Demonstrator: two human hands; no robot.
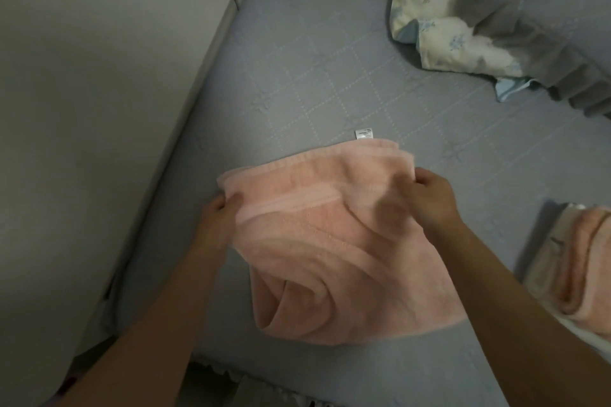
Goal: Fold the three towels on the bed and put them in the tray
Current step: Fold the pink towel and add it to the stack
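- Grey wall (82, 109) fills the left of the view; beside it runs a bed (314, 76) under a quilted blue-grey cover, where the work takes place.
- Left hand (218, 208) pinches the left end of the pink towel (330, 241) near its far fold, thumb on top and fingers curled under the edge, so this grip is clamped on cloth.
- That towel lies on the bed between the two hands, doubled over along the far edge with a white care label (363, 133) poking out beyond it; the near part is rumpled, with a loose roll of cloth bulging toward the bed's edge.
- Right hand (429, 195) holds the right end of the same fold, fingers closed round the corner; motion blur hides exactly how they lie.
- To do this fold well, I judge both hands should pull gently apart to tension the edge, line the corners up, then smooth the rumpled near part flat before folding again.
- Further right, at the frame edge, other pink towels (588, 268) sit folded in what seems to be the tray (542, 261), half cut off.
- Far right and up the bed lies a floral pillow (456, 10).
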